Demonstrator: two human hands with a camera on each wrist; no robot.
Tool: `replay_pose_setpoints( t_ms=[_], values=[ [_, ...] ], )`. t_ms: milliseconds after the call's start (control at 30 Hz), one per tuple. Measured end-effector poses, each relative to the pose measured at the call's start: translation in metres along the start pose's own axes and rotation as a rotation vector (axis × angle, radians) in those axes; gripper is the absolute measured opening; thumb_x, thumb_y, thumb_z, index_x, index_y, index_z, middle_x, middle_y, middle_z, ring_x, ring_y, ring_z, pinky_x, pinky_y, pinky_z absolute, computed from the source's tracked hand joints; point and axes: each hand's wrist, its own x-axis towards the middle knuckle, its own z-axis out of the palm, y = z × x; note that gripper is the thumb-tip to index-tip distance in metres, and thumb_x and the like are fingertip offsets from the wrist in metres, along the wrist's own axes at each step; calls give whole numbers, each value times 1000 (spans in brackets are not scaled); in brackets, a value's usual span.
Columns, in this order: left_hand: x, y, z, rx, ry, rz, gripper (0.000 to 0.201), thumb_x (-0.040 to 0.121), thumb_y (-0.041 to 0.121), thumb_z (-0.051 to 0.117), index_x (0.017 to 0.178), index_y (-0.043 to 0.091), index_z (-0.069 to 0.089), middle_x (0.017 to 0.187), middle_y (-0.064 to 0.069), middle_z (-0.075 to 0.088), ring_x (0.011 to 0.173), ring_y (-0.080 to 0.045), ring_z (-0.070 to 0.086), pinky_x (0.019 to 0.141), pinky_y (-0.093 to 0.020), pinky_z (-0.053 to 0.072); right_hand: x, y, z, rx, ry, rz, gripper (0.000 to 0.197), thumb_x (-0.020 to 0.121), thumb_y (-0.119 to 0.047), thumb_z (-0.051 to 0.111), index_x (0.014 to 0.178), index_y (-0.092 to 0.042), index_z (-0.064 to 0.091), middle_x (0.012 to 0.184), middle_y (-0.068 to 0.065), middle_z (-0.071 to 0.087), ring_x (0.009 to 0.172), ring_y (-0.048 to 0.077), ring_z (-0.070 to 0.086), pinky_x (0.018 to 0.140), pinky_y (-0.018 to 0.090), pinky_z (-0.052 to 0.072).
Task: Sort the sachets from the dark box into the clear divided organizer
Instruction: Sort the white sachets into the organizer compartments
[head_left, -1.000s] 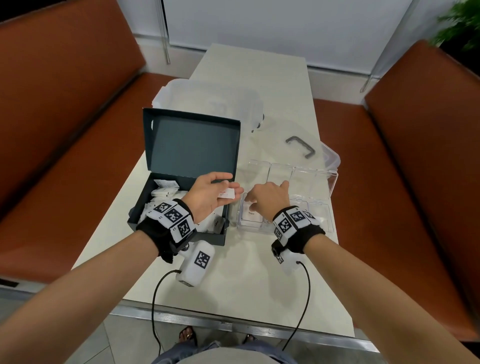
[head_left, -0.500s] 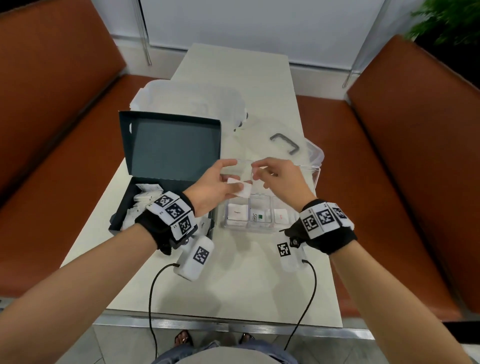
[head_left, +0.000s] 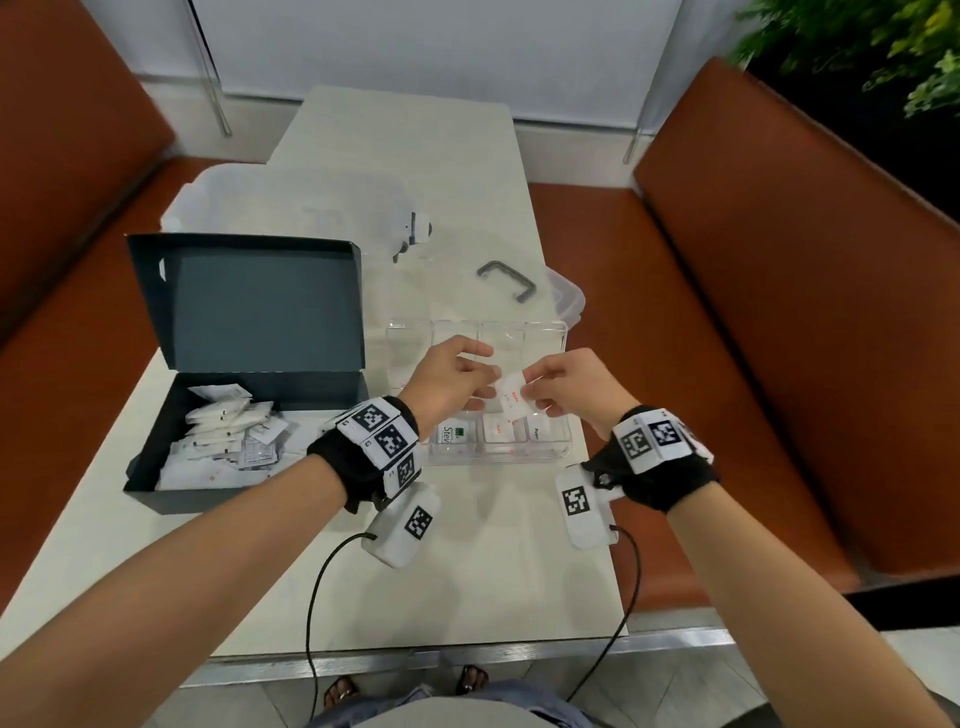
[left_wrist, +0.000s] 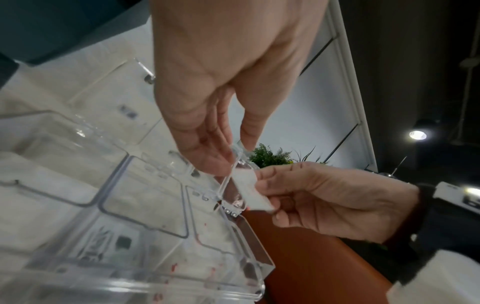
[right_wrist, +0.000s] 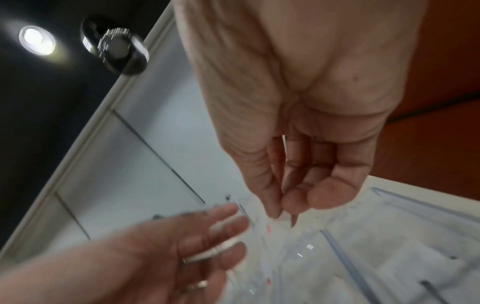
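Above the clear divided organizer, my right hand pinches a white sachet with red print between thumb and fingers. My left hand is just left of it, fingers extended under the sachet's left edge and thumb lifted clear. In the left wrist view the sachet sits in the right hand's pinch while the left hand's fingers hang relaxed. The organizer's front row holds three sachets. The dark box, lid up, holds several white sachets.
A clear bin stands behind the dark box. A clear lid with a grey handle lies behind the organizer, with a small white device to its left. Red-brown benches flank the narrow table.
The right hand rose out of the organizer and met the left hand, which brought a sachet over from the box. The right hand has taken the sachet and the left thumb has lifted off.
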Motion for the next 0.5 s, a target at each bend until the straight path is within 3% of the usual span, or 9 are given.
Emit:
replay_pose_setpoints(
  t_ms=[133, 300, 400, 500],
  values=[
    [5, -9, 0, 72, 47, -39, 25, 91, 11, 62, 115, 12, 58, 98, -8, 64, 77, -14, 66, 68, -25, 55, 7, 12, 16, -152, 43, -3, 23, 81, -1, 65, 99, -15, 65, 68, 6, 65, 54, 9, 59, 52, 17, 53],
    [4, -12, -5, 77, 65, -57, 22, 91, 11, 62, 113, 14, 59, 96, -5, 65, 75, -12, 67, 67, -24, 56, 12, 13, 33, -337, 28, -111, 23, 86, -2, 57, 103, -12, 67, 85, 6, 59, 74, 19, 59, 65, 22, 48],
    [3, -13, -7, 88, 67, -62, 23, 92, 11, 61, 114, 14, 59, 98, -6, 66, 75, -12, 68, 65, -23, 56, 14, 15, 42, -426, 36, -130, 21, 87, -3, 56, 102, -13, 67, 91, 5, 58, 76, 16, 54, 68, 22, 41],
    [1, -13, -9, 95, 71, -65, 22, 92, 11, 60, 114, 15, 59, 105, -8, 66, 75, -12, 67, 64, -22, 56, 15, 16, 47, -517, 21, -133, 22, 87, -2, 55, 102, -15, 66, 102, 10, 61, 81, 19, 56, 71, 24, 43]
  ],
)
